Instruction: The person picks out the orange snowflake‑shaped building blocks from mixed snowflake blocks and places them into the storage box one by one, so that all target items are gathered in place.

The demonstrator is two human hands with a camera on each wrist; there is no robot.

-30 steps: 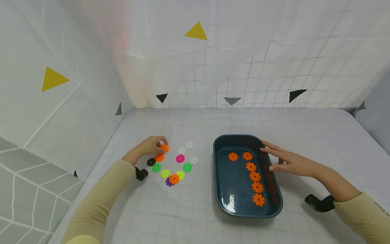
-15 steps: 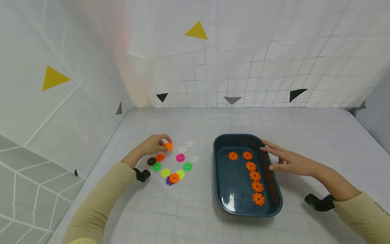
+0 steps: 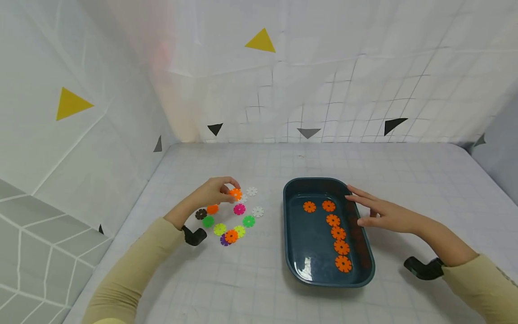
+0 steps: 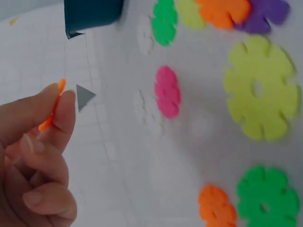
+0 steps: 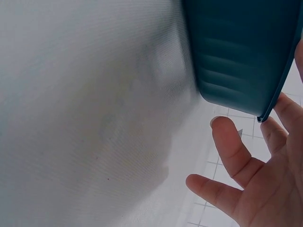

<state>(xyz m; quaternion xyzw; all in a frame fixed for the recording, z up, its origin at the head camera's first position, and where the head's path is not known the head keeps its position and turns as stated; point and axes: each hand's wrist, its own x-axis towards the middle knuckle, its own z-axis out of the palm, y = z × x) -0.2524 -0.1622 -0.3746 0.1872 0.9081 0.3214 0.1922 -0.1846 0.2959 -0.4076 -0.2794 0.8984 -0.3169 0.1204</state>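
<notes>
Pale walls with yellow, black and grey triangles around a table under white, faintly gridded cloth. My left hand pinches an orange disc, notched all round its edge, between thumb and finger; from the left wrist I see it edge-on, above the cloth. In the head view it partly covers a white disc. Beneath and around: a pink disc near, a second orange disc just beside a black disc, greens and yellows scattered nearer me, a third orange disc overlapping a purple disc. Hands well apart. My right hand holds nothing, fingers extended and touching the right rim of a dark blue tray. Inside the tray, six orange discs, most lined along its right side.
</notes>
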